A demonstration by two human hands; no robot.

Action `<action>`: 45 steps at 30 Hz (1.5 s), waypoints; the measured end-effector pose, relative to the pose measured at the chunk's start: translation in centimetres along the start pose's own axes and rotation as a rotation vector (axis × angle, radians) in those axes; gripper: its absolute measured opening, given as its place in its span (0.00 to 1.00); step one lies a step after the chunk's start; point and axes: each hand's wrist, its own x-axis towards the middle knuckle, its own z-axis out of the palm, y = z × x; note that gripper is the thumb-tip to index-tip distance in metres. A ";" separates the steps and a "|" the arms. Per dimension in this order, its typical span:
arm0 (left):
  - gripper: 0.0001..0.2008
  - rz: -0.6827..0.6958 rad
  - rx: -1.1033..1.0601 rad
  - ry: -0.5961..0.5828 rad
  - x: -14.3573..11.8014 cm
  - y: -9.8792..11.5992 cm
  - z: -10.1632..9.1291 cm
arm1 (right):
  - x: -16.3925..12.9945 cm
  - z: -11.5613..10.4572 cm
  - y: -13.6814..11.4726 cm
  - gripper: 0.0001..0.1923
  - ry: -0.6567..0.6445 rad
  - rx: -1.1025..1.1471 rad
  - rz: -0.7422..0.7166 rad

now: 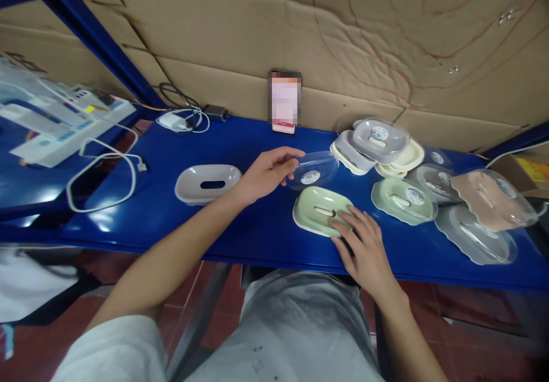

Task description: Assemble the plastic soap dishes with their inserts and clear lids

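Hands at a blue worktop (pixel 240 227), head view. We see the left hand (pixel 266 173) reaching forward and to the right, its fingers closed on the near left rim of a clear plastic lid (pixel 315 170), which is tilted and held just above the worktop. The lid's long axis runs left to right. Directly below and nearer to us lies a pale green soap dish (pixel 321 210), long axis likewise left to right, with a slot in its middle. The right hand (pixel 362 245) rests flat with fingers spread on the dish's near right edge, pressing rather than gripping. Lid and dish lie just apart, the lid behind and slightly above the dish.

To the left, well apart, sits a white soap dish (pixel 208 183) without a lid. To the right we note a cluster of lidded soap dishes (pixel 403 199) in grey, cream, green and pink. A phone (pixel 285 102) leans on the cardboard wall behind; white cables (pixel 103 170) lie far left. Nothing stands between lid and green dish.
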 end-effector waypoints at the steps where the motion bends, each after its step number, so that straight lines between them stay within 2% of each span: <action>1: 0.21 0.004 -0.015 0.008 0.0 0.0 -0.1 | 0.1 -0.1 -0.2 0.18 -0.010 -0.010 -0.002; 6: 0.22 0.023 -0.059 0.020 -0.1 0.0 0.3 | 1.2 -0.2 -1.2 0.22 -0.007 -0.079 0.051; 12: 0.22 0.089 -0.106 0.114 -0.2 -0.4 1.0 | 1.7 1.0 -1.8 0.18 0.031 -0.087 0.043; 14: 0.22 0.102 -0.155 0.145 -0.2 -0.3 1.0 | 1.5 0.9 -1.6 0.21 -0.014 -0.077 0.030; 16: 0.21 0.076 -0.241 0.141 -0.2 -0.1 1.0 | 1.3 0.4 -0.9 0.29 -0.033 -0.048 0.000; 19: 0.23 -0.040 -0.422 0.012 -0.5 0.3 0.9 | 1.2 -0.6 0.6 0.44 0.114 -0.016 0.001; 21: 0.26 -0.143 -0.509 -0.160 -0.7 0.4 0.9 | 1.3 -1.0 1.7 0.50 0.211 -0.001 0.015; 23: 0.29 -0.229 -0.516 -0.344 -1.0 0.4 1.0 | 1.3 -1.0 2.4 0.50 0.207 0.049 -0.002; 25: 0.29 -0.253 -0.426 -0.456 -1.1 0.2 1.1 | 1.4 -0.7 2.5 0.47 0.167 0.131 -0.028; 27: 0.27 -0.185 -0.263 -0.462 -1.2 -0.2 1.4 | 1.4 -0.3 2.3 0.44 0.148 0.198 -0.034; 32: 0.21 0.237 0.243 -0.184 -1.4 -0.8 2.3 | 1.7 0.1 1.7 0.42 0.175 0.214 0.006; 34: 0.20 0.357 0.364 -0.163 -1.4 -0.7 2.2 | 1.7 0.1 1.7 0.41 0.134 0.208 0.026; 37: 0.22 0.389 0.445 -0.359 -1.4 -0.4 1.4 | 1.7 0.1 1.9 0.40 0.062 0.196 0.068; 40: 0.39 0.353 0.526 -0.542 -1.5 -0.3 0.6 | 1.7 0.2 2.1 0.40 0.025 0.192 0.106; 42: 0.45 0.345 0.584 -0.561 -1.6 -0.4 0.6 | 1.7 0.3 2.2 0.41 0.002 0.175 0.109; 45: 0.49 0.330 0.685 -0.534 -1.9 -0.7 1.0 | 1.8 0.5 2.3 0.42 -0.037 0.165 0.103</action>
